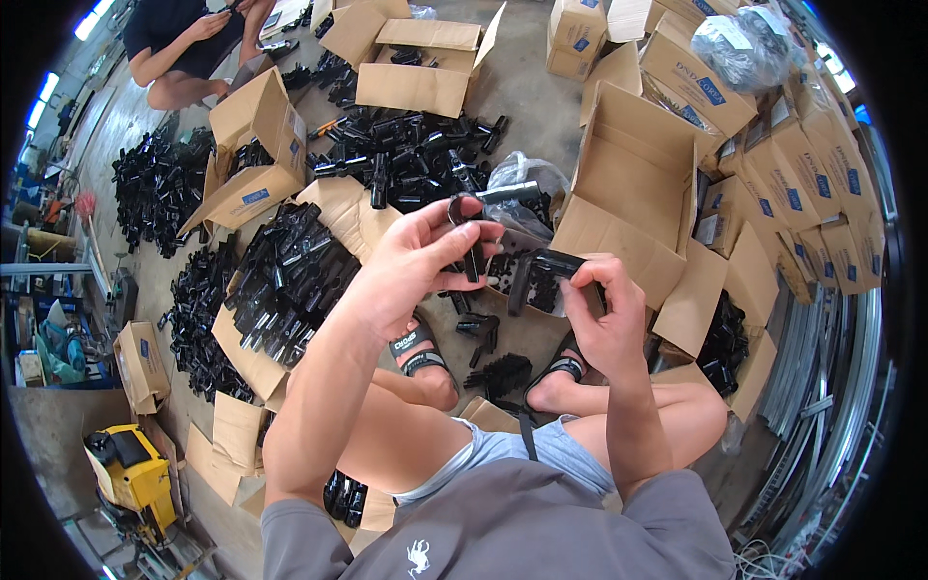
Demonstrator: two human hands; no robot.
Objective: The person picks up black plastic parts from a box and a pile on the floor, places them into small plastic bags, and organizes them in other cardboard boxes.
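Note:
In front of my chest, my left hand (406, 259) grips a black tubular fitting (474, 259) between thumb and fingers; its upper part looks rounded, like a ring or clamp. To the right, at about the same height, my right hand (611, 311) pinches a glossy black angled tube piece (553, 262) by its right end. The two pieces are apart. Below them, small black parts (501, 269) lie in a container partly hidden by my hands. A clear plastic bag (527, 179) sits just beyond. More black fittings (503, 375) lie on the floor between my feet.
Heaps of black fittings (416, 155) cover the floor ahead and left. An open cardboard box (633, 164) stands front right, with stacked cartons (802, 184) behind. Metal profiles (817, 387) lie at right, a yellow machine (135, 478) at lower left. Another person (184, 43) squats far left.

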